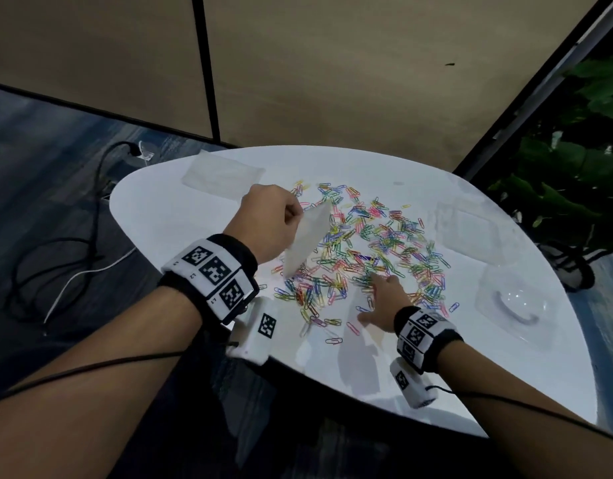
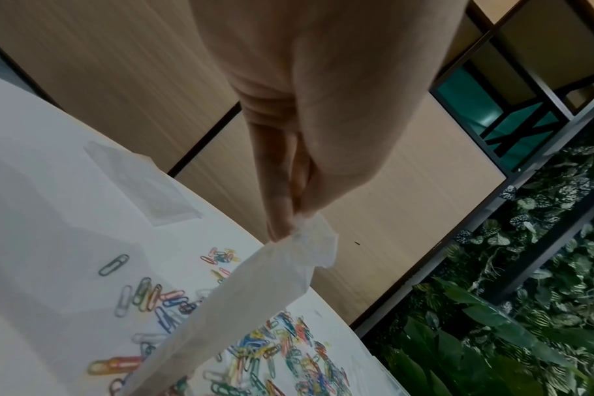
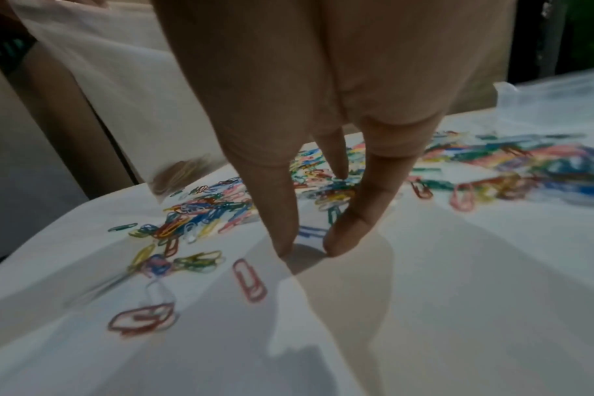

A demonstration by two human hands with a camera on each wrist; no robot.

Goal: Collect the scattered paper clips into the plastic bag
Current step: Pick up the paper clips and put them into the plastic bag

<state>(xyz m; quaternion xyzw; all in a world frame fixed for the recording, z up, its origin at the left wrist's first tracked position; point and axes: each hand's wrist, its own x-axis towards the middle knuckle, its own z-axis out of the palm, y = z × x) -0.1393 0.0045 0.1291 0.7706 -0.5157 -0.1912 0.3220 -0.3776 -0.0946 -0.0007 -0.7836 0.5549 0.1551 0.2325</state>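
Note:
Several coloured paper clips (image 1: 367, 243) lie scattered across the middle of the white table (image 1: 453, 375). My left hand (image 1: 270, 223) pinches the top of a clear plastic bag (image 1: 305, 240), which hangs slanting over the left side of the pile. In the left wrist view the fingertips (image 2: 282, 227) bunch the bag's mouth (image 2: 309, 241). A few clips (image 3: 184, 171) sit in the bag's bottom corner. My right hand (image 1: 384, 299) reaches down at the near edge of the pile. Its straight fingers (image 3: 343, 241) touch the table beside a blue clip (image 3: 309, 231) and hold nothing.
Two more flat clear bags lie on the table, one far left (image 1: 222, 174) and one at the right (image 1: 471, 229). A clear plastic shell (image 1: 512, 305) sits near the right edge. Cables (image 1: 73, 254) trail on the floor at left; plants (image 1: 574, 167) stand at right.

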